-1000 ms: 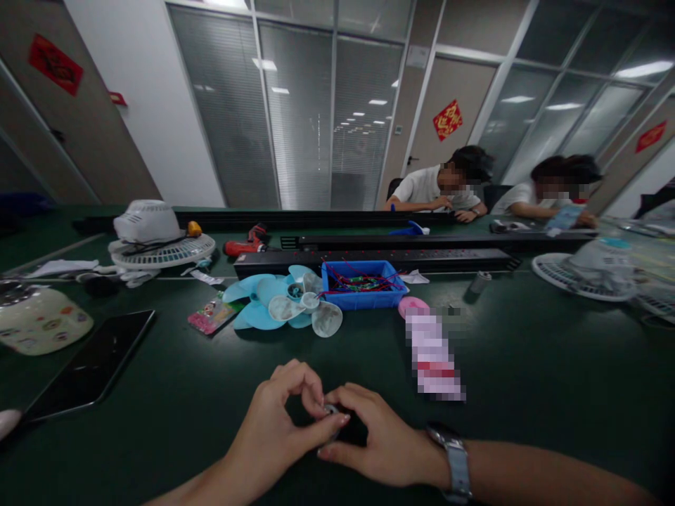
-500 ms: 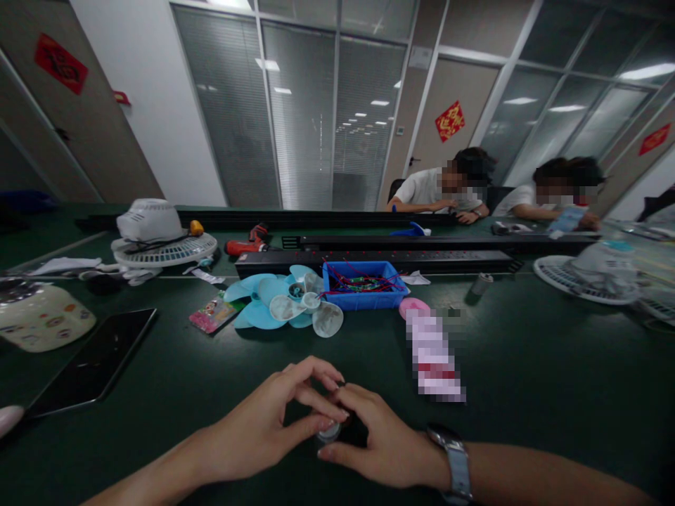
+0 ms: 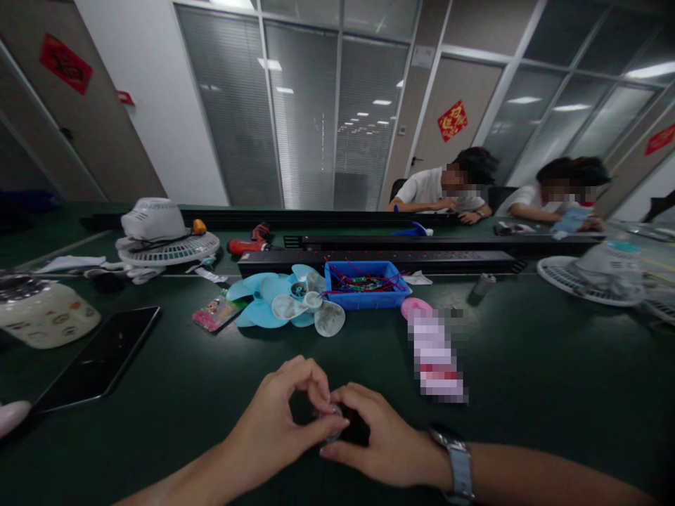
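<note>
Near the front of the green tabletop, my left hand (image 3: 285, 414) has thumb and fingertips pinched at a small silvery round part (image 3: 333, 414). Opposite it, my right hand (image 3: 387, 443), with a watch on the wrist, curls thumb and fingers around the same part from the right. The two hands' fingertips nearly meet. Fingers and dark shadow hide most of the part, and its exact kind does not show.
Ahead lie light-blue fan blades (image 3: 264, 292), a blue bin (image 3: 366, 301) with red wires and green boards, and a blurred pinkish item (image 3: 437, 358). A small metal cylinder (image 3: 484, 284) lies right; a tablet (image 3: 103, 362) lies left. Two people sit across.
My left fingers have shifted slightly, from reaching over the top of the part to pinching its near side. My right hand has hardly moved. The view has shifted a little.
</note>
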